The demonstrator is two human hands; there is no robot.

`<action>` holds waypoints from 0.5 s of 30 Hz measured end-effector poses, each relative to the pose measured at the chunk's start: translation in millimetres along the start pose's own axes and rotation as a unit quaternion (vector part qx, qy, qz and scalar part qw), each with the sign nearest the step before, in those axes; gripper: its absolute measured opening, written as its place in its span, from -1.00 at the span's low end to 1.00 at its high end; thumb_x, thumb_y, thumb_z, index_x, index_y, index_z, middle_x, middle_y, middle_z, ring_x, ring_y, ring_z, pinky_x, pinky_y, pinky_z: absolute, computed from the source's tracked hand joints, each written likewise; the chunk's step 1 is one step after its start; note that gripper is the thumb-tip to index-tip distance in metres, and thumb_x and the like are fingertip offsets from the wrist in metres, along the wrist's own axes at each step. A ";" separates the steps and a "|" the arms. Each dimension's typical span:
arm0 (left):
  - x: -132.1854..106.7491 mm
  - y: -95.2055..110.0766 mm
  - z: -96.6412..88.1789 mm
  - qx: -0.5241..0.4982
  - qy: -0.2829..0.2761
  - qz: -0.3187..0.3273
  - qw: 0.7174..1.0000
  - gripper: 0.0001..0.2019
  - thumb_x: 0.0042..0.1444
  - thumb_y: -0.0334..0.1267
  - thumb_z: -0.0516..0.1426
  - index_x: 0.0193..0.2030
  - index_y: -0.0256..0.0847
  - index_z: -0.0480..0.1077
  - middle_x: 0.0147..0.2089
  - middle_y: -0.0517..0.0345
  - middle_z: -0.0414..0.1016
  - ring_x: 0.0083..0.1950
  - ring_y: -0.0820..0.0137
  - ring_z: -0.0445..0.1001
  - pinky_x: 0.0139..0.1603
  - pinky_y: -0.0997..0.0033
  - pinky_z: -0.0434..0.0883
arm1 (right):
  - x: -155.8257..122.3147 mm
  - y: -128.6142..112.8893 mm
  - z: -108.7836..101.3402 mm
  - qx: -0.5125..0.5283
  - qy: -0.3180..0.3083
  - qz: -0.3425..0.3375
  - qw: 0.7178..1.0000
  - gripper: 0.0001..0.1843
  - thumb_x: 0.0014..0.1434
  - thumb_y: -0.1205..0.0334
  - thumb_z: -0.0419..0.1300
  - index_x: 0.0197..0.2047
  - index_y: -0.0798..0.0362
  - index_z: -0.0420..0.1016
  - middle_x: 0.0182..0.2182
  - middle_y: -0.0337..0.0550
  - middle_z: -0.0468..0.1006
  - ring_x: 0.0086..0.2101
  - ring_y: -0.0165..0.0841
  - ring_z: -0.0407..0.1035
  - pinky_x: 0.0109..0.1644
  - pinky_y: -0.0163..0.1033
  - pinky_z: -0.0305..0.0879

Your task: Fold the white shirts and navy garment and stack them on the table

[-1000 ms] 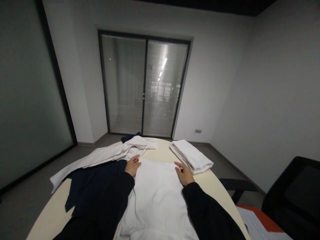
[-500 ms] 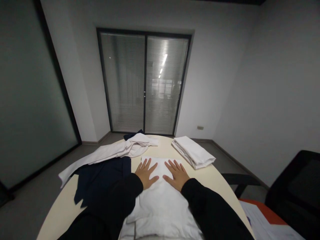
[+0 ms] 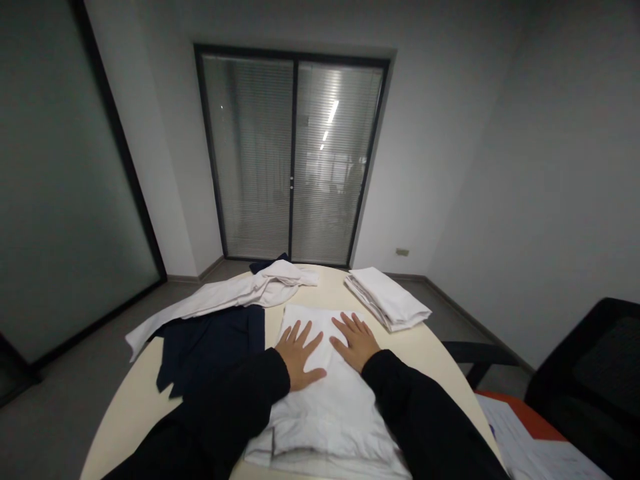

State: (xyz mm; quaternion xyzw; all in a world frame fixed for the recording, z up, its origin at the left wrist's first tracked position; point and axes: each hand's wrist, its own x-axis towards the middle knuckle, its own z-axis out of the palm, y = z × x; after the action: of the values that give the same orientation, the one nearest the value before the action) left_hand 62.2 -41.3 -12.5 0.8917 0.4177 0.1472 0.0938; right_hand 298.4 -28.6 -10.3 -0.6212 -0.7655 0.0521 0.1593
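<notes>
There are two hands (image 3: pixel 298 360) (image 3: pixel 357 345), three white garments (image 3: pixel 333 413) (image 3: pixel 389 297) (image 3: pixel 220 298), one table (image 3: pixel 129 415).

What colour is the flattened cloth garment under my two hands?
The flattened cloth garment is white, seen best in the head view.

L sleeve (image 3: pixel 225 407) and R sleeve (image 3: pixel 425 407) obs'd blk, long, matte fabric, loose abt forearm, narrowing twd cuffs (image 3: pixel 280 371); L hand (image 3: pixel 299 360) and R hand (image 3: pixel 359 345) bare.
</notes>
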 end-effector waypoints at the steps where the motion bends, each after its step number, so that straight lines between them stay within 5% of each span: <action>1: -0.8 0.2 1.1 -0.015 0.007 -0.013 1.000 -0.23 0.11 0.28 0.03 0.41 0.04 0.02 0.48 -0.02 -0.17 0.46 -0.14 -0.29 0.35 -0.22 -0.27 | 0.2 2.1 3.3 0.001 0.022 0.024 0.999 -0.36 0.26 -0.24 -0.08 0.32 -0.21 0.20 0.38 -0.13 0.02 0.35 -0.01 -0.20 0.34 0.21 -0.24; 4: 0.8 -0.2 1.9 -0.067 0.027 -0.072 0.995 -0.41 0.16 0.20 0.02 0.33 0.21 0.16 0.47 0.13 -0.09 0.46 -0.15 -0.28 0.32 -0.30 -0.36 | 0.2 7.6 12.5 -0.001 0.096 0.115 0.989 -0.38 0.23 -0.25 -0.02 0.26 -0.22 0.30 0.36 -0.03 0.07 0.33 0.07 -0.14 0.28 0.32 -0.22; 7: 5.1 -3.1 2.7 -0.101 0.072 -0.144 0.982 -0.43 0.14 0.11 0.10 0.29 0.10 0.25 0.47 0.05 -0.11 0.45 -0.19 -0.35 0.32 -0.31 -0.28 | 0.4 12.8 17.7 0.015 0.126 0.162 0.979 -0.34 0.15 -0.27 0.07 0.25 -0.17 0.32 0.28 0.09 0.21 0.29 0.11 -0.04 0.23 0.38 -0.18; 12: 11.8 -16.7 3.6 -0.194 0.158 -0.207 0.946 -0.30 -0.05 -0.13 0.30 0.23 -0.37 0.29 0.46 -0.35 -0.21 0.44 -0.19 -0.22 0.37 -0.07 -0.05 | 6.5 28.7 15.0 0.181 0.158 0.094 0.966 -0.41 0.03 -0.02 0.23 0.13 -0.02 0.41 0.11 0.05 0.42 0.18 -0.03 0.19 0.27 0.23 -0.04; 15: 17.7 -28.9 1.0 -0.332 0.211 -0.221 0.892 -0.29 -0.17 -0.39 0.34 0.20 -0.36 0.28 0.42 -0.33 -0.04 0.42 -0.01 0.00 0.39 0.12 0.01 | 12.8 38.2 10.1 0.365 0.204 0.051 0.907 -0.36 -0.08 0.09 0.26 0.11 0.07 0.39 0.06 0.05 0.45 0.04 -0.15 0.36 0.19 0.03 0.22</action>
State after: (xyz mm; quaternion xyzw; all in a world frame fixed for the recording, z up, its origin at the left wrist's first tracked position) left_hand 52.6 -9.4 -18.5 0.6414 0.5403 0.4379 0.3241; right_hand 328.7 -6.5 -28.1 -0.5553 -0.6109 0.2077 0.5246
